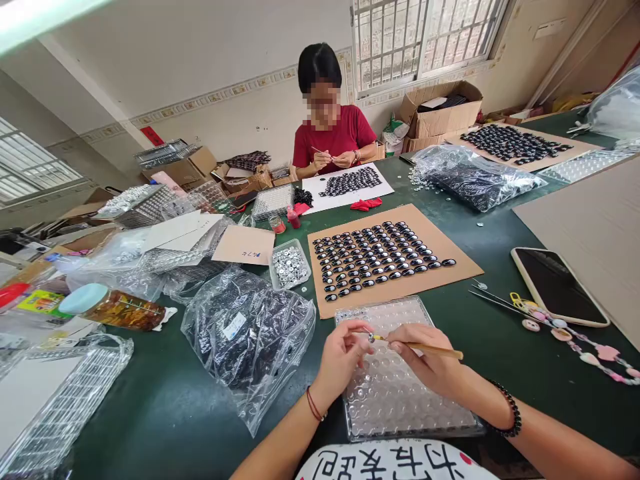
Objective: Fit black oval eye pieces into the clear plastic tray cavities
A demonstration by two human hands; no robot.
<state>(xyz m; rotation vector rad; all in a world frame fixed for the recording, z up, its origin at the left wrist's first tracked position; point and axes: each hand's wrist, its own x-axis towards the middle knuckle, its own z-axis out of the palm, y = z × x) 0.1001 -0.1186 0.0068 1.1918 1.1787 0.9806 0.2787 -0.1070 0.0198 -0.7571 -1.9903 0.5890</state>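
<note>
My right hand (pixel 427 363) pinches a thin wooden stick (pixel 434 349), whose tip points left toward my left hand (pixel 343 357). The fingers of my left hand are curled together around something small at the stick's tip, too small to name. Both hands hover over a clear plastic bubble tray (pixel 400 407) lying on the green table (pixel 150 407). Just beyond the tray lies a brown cardboard sheet (pixel 460 263) with rows of shiny black oval pieces (pixel 375 257).
A clear bag of black pieces (pixel 247 330) lies left of my hands, a small tub of silver bits (pixel 290 265) behind it. A phone (pixel 557 285), tweezers (pixel 493 300) and a beaded strap (pixel 590 347) lie right. A person in red (pixel 333 133) works opposite.
</note>
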